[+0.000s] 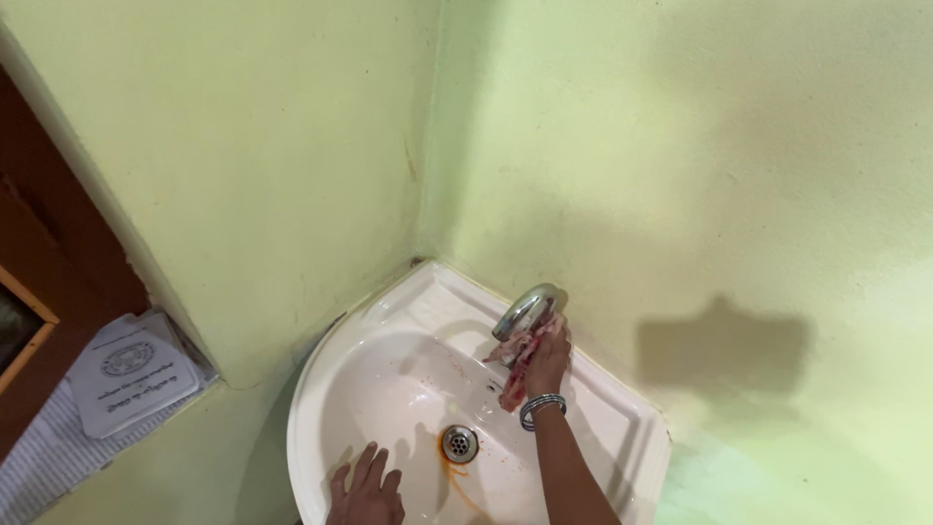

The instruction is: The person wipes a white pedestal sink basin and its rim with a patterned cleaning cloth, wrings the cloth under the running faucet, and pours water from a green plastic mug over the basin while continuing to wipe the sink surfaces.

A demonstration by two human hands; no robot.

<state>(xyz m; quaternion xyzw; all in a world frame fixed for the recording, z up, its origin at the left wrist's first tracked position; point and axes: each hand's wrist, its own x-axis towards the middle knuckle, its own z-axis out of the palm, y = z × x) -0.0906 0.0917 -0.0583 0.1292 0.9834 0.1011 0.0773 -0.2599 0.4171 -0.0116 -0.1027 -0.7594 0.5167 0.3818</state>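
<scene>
Right now, right hand (547, 358) clamped on pink wet cloth (517, 367) under chrome tap (526, 308), far side of white corner sink (622, 428), left hand (366, 488) fingers apart, flat on near basin, drain (459, 443) between.

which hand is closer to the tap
Right. The right hand is up against the curved metal tap, holding a pinkish cloth; the left hand rests on the sink rim, well away.

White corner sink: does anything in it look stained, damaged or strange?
Yes. An orange rust-coloured streak runs from the round metal drain toward the front of the white corner sink. Small dark specks dot the basin near the right hand, which presses a pinkish cloth against the curved metal tap.
</scene>
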